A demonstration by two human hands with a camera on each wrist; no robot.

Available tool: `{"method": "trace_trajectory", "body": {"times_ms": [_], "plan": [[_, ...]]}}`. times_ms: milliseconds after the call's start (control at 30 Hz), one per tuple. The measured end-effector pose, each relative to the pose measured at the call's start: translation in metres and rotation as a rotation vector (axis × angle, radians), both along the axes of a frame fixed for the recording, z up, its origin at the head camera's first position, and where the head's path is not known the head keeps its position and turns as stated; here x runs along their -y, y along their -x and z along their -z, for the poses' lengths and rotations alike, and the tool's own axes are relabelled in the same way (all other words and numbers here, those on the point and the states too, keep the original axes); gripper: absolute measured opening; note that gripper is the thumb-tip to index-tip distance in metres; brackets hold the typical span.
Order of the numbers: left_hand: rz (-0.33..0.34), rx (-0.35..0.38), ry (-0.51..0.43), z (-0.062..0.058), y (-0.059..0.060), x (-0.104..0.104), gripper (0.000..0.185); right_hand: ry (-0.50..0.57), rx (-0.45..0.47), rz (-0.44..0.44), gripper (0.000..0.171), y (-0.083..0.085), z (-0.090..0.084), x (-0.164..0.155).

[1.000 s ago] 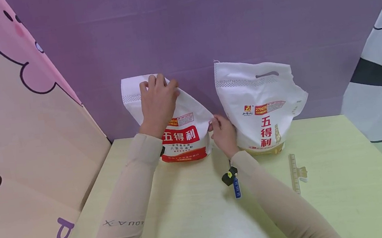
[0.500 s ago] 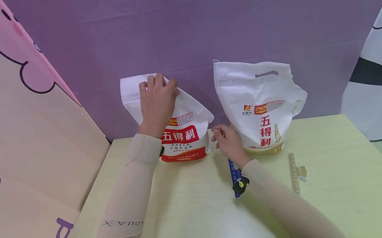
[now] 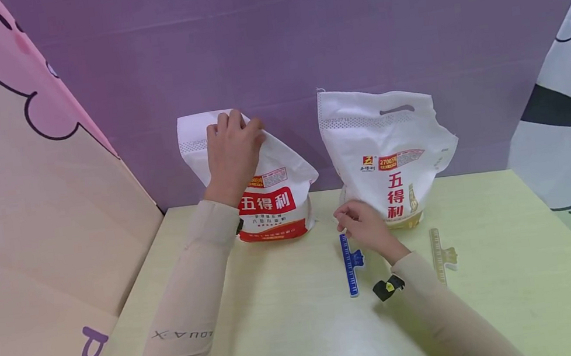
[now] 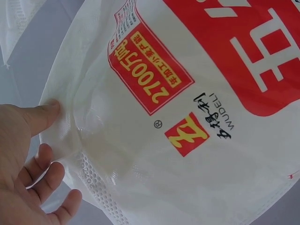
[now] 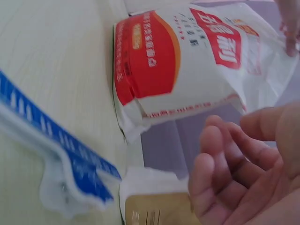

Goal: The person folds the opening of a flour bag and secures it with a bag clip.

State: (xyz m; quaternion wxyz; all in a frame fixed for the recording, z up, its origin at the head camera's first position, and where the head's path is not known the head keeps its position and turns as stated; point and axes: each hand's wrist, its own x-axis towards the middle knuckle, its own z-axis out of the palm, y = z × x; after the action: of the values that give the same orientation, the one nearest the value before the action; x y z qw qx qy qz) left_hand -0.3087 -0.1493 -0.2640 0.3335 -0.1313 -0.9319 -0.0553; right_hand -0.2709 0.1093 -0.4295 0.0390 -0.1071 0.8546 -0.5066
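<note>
A white flour bag with a red label (image 3: 284,163) stands at the back left of the table. My left hand (image 3: 232,154) grips its upper edge, and the bag's top corner leans to the left. In the left wrist view the thumb and fingers of the left hand (image 4: 35,164) close on the bag's white edge near a dotted band. My right hand (image 3: 367,227) holds nothing, its fingers loosely bent above the end of a blue ruler-like clip (image 3: 349,267) on the table. The right wrist view has this blue clip (image 5: 61,145) at lower left.
Behind the right hand stands a second white flour bag (image 3: 371,139) with red lettering, a gold base and a handle slot. A gold clip (image 3: 437,254) lies on the table (image 3: 291,318) to the right. A purple cloth wall (image 3: 269,39) closes off the back.
My right hand has let go of the red-labelled bag's right corner and moved right and toward me, down to the blue clip. The left hand keeps its grip in place.
</note>
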Motion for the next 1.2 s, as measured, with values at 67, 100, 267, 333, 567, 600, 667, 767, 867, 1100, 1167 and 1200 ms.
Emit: {"method": "trace_trajectory", "body": {"times_ms": [67, 100, 267, 333, 567, 600, 667, 767, 867, 1100, 1167, 1200], "plan": [[0.003, -0.004, 0.0, 0.0, 0.0, 0.001, 0.027, -0.008, 0.023, -0.002, 0.022, -0.003, 0.002, -0.007], [0.004, -0.005, 0.0, 0.0, 0.0, 0.001, 0.028, -0.014, 0.034, 0.0, 0.022, -0.004, 0.003, -0.011], [0.003, -0.009, 0.002, 0.001, -0.001, 0.003, 0.028, -0.053, 0.089, -0.029, 0.023, -0.009, 0.004, -0.024], [0.002, -0.008, 0.001, 0.001, -0.001, 0.003, 0.028, -0.079, 0.096, -0.061, 0.022, -0.01, 0.005, -0.029], [0.002, 0.02, 0.006, 0.0, -0.002, 0.001, 0.029, -0.166, 0.11, -0.153, 0.019, -0.013, 0.008, -0.041], [0.004, 0.022, 0.007, 0.0, -0.002, 0.001, 0.029, -0.177, 0.115, -0.16, 0.018, -0.013, 0.008, -0.042], [0.006, 0.021, 0.011, 0.001, -0.002, 0.0, 0.03, -0.205, 0.123, -0.168, 0.016, -0.014, 0.009, -0.043], [0.008, 0.014, 0.014, 0.001, -0.002, 0.0, 0.03, -0.245, 0.123, -0.192, 0.013, -0.015, 0.009, -0.044], [0.007, 0.01, 0.016, 0.0, -0.002, 0.0, 0.029, -0.278, 0.112, -0.206, 0.011, -0.016, 0.01, -0.044], [0.003, 0.01, 0.021, 0.001, -0.003, 0.001, 0.029, -0.351, 0.146, -0.197, 0.011, -0.017, 0.016, -0.045], [0.001, 0.008, 0.021, 0.001, -0.003, 0.001, 0.029, -0.365, 0.156, -0.198, 0.013, -0.018, 0.017, -0.046], [0.002, 0.006, 0.02, 0.001, -0.003, 0.002, 0.029, -0.373, 0.162, -0.197, 0.013, -0.018, 0.018, -0.046]]}}
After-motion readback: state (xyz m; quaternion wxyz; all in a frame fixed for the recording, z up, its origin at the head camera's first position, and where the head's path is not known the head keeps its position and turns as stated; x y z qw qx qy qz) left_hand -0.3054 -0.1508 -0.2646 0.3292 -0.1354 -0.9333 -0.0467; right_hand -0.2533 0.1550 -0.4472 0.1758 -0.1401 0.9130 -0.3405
